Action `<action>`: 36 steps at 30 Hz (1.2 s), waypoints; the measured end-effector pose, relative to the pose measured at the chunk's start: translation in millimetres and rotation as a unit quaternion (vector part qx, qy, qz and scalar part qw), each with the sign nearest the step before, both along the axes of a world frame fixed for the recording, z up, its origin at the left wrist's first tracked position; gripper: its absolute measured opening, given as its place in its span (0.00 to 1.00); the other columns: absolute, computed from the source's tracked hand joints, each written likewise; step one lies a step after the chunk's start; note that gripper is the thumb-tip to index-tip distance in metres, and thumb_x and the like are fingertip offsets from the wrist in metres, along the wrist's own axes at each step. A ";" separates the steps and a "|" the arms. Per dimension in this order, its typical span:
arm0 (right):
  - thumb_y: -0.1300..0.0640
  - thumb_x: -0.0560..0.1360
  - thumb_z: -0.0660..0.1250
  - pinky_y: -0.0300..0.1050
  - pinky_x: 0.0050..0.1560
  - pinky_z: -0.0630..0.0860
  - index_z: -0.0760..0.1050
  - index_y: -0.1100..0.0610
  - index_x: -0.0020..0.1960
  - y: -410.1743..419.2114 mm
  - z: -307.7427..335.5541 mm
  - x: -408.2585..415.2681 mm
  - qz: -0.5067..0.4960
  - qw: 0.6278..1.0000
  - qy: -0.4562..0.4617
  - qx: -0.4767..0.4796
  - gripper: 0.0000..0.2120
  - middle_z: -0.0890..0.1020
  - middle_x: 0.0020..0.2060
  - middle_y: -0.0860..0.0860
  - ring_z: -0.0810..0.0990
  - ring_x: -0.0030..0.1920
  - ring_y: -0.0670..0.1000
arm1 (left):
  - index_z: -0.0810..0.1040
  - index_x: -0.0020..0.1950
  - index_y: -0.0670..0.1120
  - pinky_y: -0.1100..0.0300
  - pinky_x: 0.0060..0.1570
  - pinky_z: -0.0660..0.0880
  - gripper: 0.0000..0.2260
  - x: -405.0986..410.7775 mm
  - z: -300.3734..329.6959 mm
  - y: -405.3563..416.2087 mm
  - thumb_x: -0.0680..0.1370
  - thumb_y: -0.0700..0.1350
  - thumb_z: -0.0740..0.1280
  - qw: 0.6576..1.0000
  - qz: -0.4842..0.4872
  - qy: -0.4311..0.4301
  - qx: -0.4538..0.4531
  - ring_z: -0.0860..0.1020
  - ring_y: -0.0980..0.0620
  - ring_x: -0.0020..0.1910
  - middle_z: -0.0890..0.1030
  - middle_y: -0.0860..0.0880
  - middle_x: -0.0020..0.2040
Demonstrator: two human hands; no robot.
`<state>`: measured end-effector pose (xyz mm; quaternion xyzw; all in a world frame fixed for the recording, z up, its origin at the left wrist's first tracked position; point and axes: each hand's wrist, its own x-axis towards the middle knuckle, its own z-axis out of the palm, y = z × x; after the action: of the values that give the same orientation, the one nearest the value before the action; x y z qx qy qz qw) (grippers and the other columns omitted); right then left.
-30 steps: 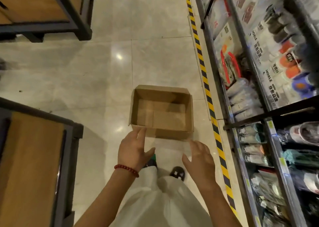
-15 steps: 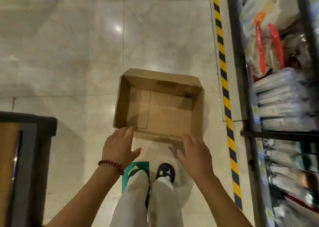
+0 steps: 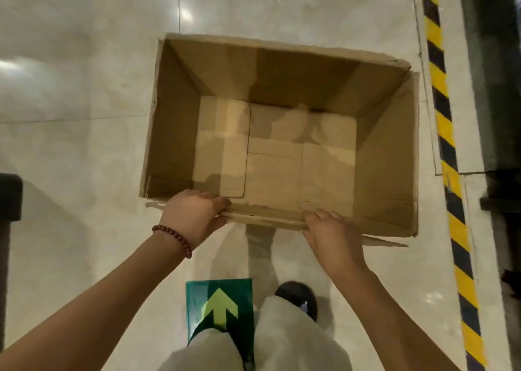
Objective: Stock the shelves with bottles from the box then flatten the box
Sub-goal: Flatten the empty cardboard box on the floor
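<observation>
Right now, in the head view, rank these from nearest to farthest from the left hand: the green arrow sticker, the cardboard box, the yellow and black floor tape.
1. cardboard box, gripped at its near rim
2. green arrow sticker, below, by the feet
3. yellow and black floor tape, far right

Brown cardboard box (image 3: 386,156), yellow-and-black striped floor tape (image 3: 446,150), green arrow sticker (image 3: 220,308).

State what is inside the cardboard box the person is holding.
Nothing: the cardboard box shows only bare bottom flaps and shadow, no bottles. The left hand and right hand grip its near wall. The strip of bottom behind that wall is hidden.
</observation>
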<state>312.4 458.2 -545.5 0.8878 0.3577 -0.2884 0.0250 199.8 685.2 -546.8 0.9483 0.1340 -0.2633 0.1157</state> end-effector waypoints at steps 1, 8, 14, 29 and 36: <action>0.60 0.68 0.75 0.42 0.39 0.73 0.80 0.56 0.48 1.6 -2.7 0.0 -0.001 1.000 -0.023 0.020 0.09 0.83 0.41 0.52 0.80 0.42 0.54 | 0.75 0.64 0.57 0.58 0.51 0.73 0.15 0.2 -4.8 0.5 0.78 0.58 0.60 1.000 -0.002 -0.018 -0.006 0.77 0.52 0.53 0.81 0.54 0.55; 0.59 0.71 0.72 0.41 0.38 0.64 0.76 0.50 0.47 23.2 -24.6 31.8 -0.023 0.991 -0.123 0.053 0.08 0.82 0.40 0.48 0.79 0.42 0.52 | 0.79 0.54 0.51 0.58 0.42 0.71 0.11 31.1 -19.1 23.8 0.79 0.54 0.61 0.991 -0.010 -0.130 0.040 0.79 0.47 0.43 0.82 0.49 0.42; 0.56 0.74 0.69 0.44 0.41 0.59 0.75 0.53 0.45 60.7 -34.6 98.9 -0.055 0.959 -0.232 0.151 0.03 0.81 0.41 0.50 0.76 0.43 0.54 | 0.79 0.49 0.47 0.58 0.39 0.68 0.09 107.8 -28.6 54.4 0.78 0.51 0.64 0.969 -0.014 -0.219 0.112 0.78 0.45 0.40 0.80 0.48 0.39; 0.41 0.70 0.70 0.47 0.53 0.72 0.64 0.62 0.65 -18.7 -40.7 133.9 -0.442 0.844 -0.186 0.239 0.34 0.73 0.60 0.59 0.72 0.60 0.58 | 0.73 0.49 0.53 0.60 0.39 0.66 0.25 151.5 -45.9 59.1 0.74 0.68 0.46 0.955 -0.033 -0.247 0.164 0.71 0.55 0.38 0.73 0.56 0.37; 0.44 0.70 0.72 0.39 0.46 0.73 0.62 0.57 0.66 -13.4 -43.9 152.9 -0.531 0.740 -0.036 0.412 0.32 0.73 0.58 0.50 0.74 0.60 0.55 | 0.73 0.51 0.53 0.60 0.42 0.66 0.37 149.4 -43.9 56.0 0.66 0.73 0.36 0.962 -0.031 -0.232 0.143 0.72 0.55 0.40 0.75 0.56 0.40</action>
<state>465.3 444.8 -589.4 0.8672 -0.0888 -0.0476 -0.4877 349.2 741.2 -590.7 0.9938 0.1097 -0.0176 -0.0011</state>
